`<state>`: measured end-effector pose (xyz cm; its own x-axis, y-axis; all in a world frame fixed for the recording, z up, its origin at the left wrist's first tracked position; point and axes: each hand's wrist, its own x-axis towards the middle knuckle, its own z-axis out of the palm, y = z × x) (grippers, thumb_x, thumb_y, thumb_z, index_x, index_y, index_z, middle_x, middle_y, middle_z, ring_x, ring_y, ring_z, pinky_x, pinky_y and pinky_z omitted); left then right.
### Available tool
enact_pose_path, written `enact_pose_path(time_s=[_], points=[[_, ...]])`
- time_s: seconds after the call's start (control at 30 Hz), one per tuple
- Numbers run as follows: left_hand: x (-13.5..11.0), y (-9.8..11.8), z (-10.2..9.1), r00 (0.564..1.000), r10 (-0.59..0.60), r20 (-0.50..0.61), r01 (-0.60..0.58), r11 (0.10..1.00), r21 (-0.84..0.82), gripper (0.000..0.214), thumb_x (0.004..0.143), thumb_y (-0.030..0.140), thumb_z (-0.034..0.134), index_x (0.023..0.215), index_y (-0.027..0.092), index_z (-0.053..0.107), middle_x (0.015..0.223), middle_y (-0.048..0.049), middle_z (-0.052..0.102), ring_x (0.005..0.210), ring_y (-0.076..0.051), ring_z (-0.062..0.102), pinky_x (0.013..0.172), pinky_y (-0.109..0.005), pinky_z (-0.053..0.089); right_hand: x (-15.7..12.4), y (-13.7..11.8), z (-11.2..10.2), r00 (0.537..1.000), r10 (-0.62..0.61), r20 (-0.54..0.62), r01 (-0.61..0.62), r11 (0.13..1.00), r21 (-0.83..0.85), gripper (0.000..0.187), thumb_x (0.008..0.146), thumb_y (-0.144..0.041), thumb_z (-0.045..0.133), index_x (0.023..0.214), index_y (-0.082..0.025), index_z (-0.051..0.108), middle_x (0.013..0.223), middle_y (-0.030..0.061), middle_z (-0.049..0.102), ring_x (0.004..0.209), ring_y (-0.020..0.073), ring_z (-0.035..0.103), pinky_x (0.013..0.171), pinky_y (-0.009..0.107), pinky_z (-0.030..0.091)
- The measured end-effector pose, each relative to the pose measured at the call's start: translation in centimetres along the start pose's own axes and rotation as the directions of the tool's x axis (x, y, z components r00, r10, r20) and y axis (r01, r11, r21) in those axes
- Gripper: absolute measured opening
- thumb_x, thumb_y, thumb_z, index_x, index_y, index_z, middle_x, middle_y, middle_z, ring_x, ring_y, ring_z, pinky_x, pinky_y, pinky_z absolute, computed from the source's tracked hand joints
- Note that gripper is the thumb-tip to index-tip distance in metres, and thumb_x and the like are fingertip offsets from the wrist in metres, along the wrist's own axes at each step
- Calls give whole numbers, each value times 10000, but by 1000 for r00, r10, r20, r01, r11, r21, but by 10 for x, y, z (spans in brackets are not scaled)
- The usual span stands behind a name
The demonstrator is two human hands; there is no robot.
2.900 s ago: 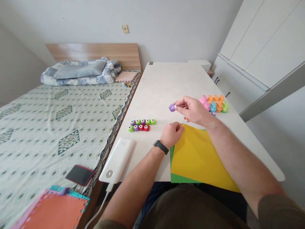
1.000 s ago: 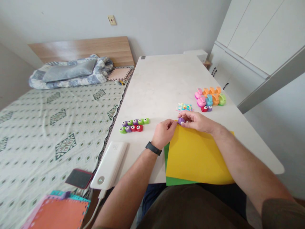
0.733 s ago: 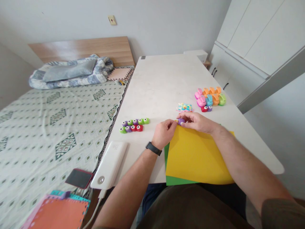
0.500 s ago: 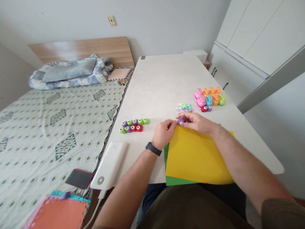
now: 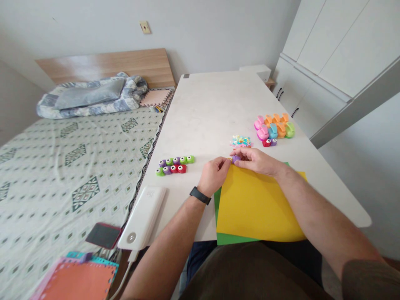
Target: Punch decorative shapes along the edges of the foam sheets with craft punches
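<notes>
My right hand [image 5: 258, 161] pinches a small purple paper punch [image 5: 236, 158] set on the far left corner of a yellow sheet [image 5: 258, 205]. My left hand [image 5: 214, 175], with a black watch on the wrist, has its fingers closed on that same corner of the yellow sheet. A green sheet [image 5: 228, 238] lies under the yellow one. Both hands meet at the corner.
The white table [image 5: 212, 108] also carries a row of small green, purple and red punches [image 5: 175, 165], a pile of larger pink and orange punches [image 5: 275, 127], punched paper shapes [image 5: 240, 141] and a white power bank [image 5: 142, 217]. A bed [image 5: 62, 158] lies at the left with a phone [image 5: 103, 235].
My right hand brought the purple punch from above the table down onto the yellow sheet's corner. Over the last second both hands have stayed almost still.
</notes>
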<state>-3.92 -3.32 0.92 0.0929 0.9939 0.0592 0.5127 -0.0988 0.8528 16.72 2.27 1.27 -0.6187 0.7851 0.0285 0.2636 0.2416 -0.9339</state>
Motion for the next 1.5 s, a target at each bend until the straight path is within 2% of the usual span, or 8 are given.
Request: enact_pose_path(time_s=[0.4,0.7,0.87,1.03,1.13,1.37,1.5], points=[[0,1,1,1000,-5,7,5,1000,-8,404,968,470,492,897,163,744,745,-15,689,656,-133,550,585,-252,364,2,-3,3,999,32,16,-33,997,75,287,861,-352,711,1109,-208,704,982,41,705,893,199,641,851,348,508],[-1,1,0,1000,8,19,-8,1000,4,402,967,459,486,878,157,735,712,-7,646,652,-128,518,579,-242,348,4,1,5,999,48,7,-48,999,-26,239,860,-314,694,1057,-178,693,912,33,683,829,181,614,786,313,489],[-1,0,0,999,0,38,1,1000,-22,479,955,563,486,884,151,721,688,-7,621,618,-123,487,553,-248,325,4,-3,6,999,42,6,-42,999,-2,222,854,-295,688,1039,-173,688,901,28,661,831,177,600,784,308,475],[-3,-1,0,997,-6,78,7,1000,-16,519,839,657,634,953,155,704,699,4,609,601,-111,468,529,-242,305,3,-6,7,998,64,-2,-64,998,19,224,803,-211,678,1023,-171,690,897,25,665,813,170,599,777,307,471],[-4,0,-1,996,-4,85,4,1000,-5,549,814,683,652,976,160,701,685,8,603,588,-110,466,523,-242,306,3,-6,8,998,70,4,-70,997,28,243,782,-164,653,1023,-172,688,890,22,667,806,164,600,781,305,471],[-4,2,-9,988,-58,140,82,981,-174,477,834,593,683,1033,160,650,896,-64,735,752,-165,661,621,-251,465,3,-6,7,998,67,12,-67,998,19,236,816,-291,716,1017,-172,679,896,29,670,827,174,602,780,311,472],[-2,4,-16,991,-68,113,86,981,-171,326,902,476,618,970,160,656,883,-57,741,755,-155,661,637,-248,467,4,-5,7,997,71,14,-71,997,-1,244,828,-299,715,1033,-171,681,879,24,661,809,169,596,770,308,471]])
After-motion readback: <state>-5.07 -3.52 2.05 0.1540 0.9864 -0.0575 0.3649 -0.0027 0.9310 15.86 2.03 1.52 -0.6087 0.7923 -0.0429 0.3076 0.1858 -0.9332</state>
